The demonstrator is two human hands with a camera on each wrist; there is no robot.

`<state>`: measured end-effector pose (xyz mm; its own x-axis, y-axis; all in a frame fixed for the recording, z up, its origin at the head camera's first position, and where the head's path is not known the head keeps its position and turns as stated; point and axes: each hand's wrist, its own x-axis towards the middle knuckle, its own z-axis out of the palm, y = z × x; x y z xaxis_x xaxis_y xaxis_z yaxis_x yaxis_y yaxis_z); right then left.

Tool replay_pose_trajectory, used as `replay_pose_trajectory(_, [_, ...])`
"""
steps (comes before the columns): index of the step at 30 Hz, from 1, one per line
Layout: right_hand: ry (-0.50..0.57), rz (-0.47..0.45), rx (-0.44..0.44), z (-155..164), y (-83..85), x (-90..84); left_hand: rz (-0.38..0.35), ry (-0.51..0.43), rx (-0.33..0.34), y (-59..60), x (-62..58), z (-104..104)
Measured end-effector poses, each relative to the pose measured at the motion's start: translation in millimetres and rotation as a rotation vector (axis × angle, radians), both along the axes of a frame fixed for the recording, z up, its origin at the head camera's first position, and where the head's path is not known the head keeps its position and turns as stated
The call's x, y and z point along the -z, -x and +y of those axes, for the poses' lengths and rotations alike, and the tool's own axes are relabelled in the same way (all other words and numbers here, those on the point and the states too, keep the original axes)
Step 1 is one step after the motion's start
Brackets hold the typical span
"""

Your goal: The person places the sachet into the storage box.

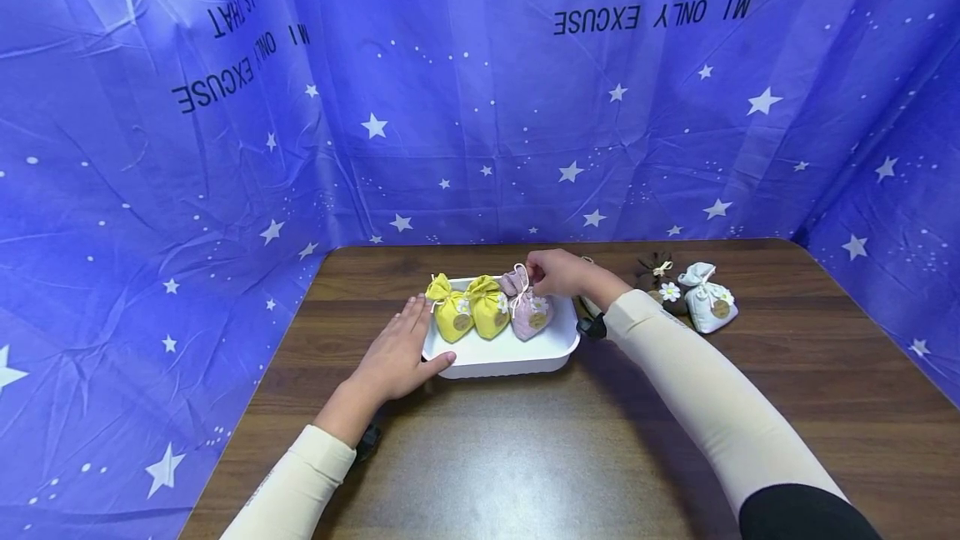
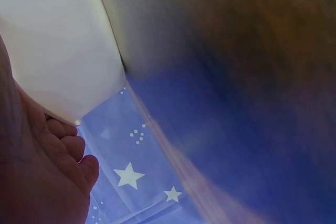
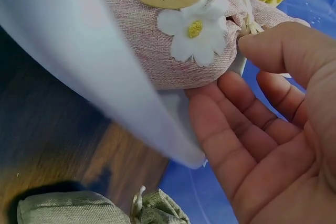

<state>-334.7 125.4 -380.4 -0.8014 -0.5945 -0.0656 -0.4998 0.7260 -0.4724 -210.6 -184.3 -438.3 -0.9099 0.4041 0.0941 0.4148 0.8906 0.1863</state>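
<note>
A white tray [image 1: 510, 363] holds two yellow drawstring pouches, the left one [image 1: 453, 317] and the middle one [image 1: 490, 315], and a pink drawstring pouch [image 1: 531, 319] to their right. My right hand [image 1: 564, 273] grips the pink pouch near its tied neck. In the right wrist view the thumb [image 3: 262, 48] lies at the neck and fingers reach under the pouch, which carries a white felt flower [image 3: 194, 31] and a round tag. At the tray's left side rests my left hand [image 1: 401, 350], fingers straight along the wall and thumb by the front rim.
Right of the tray on the wooden table [image 1: 525, 457] lie a dark brown pouch [image 1: 663, 290] and a pale blue-white pouch [image 1: 708, 302]. A grey-green pouch [image 3: 73, 211] is partly hidden by my right arm. Blue star-printed cloth [image 1: 480, 107] hangs behind the table.
</note>
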Motion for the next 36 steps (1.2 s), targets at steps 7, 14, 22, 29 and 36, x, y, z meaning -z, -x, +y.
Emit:
replay_pose_trajectory(7, [0.067, -0.016, 0.007, 8.2, -5.6, -7.8, -0.023, 0.009, -0.003, -0.4, -0.1, 0.5])
replay_pose_trajectory(14, [0.153, -0.047, 0.040, 25.5, -9.1, -18.0, -0.016, 0.009, 0.004, -1.0, -1.4, 0.4])
replay_pose_trajectory(22, [0.242, -0.014, 0.083, 68.5, -8.6, -22.0, -0.015, 0.011, 0.000, -0.3, 0.2, 0.6])
replay_pose_trajectory(29, [0.314, 0.009, 0.170, 116.5, -10.6, -23.6, -0.010, 0.005, 0.000, -0.5, 0.4, 1.2])
replay_pose_trajectory(36, [0.272, 0.024, 0.256, 163.8, -14.8, -22.5, -0.012, 0.008, 0.000, -1.0, -0.7, 0.9])
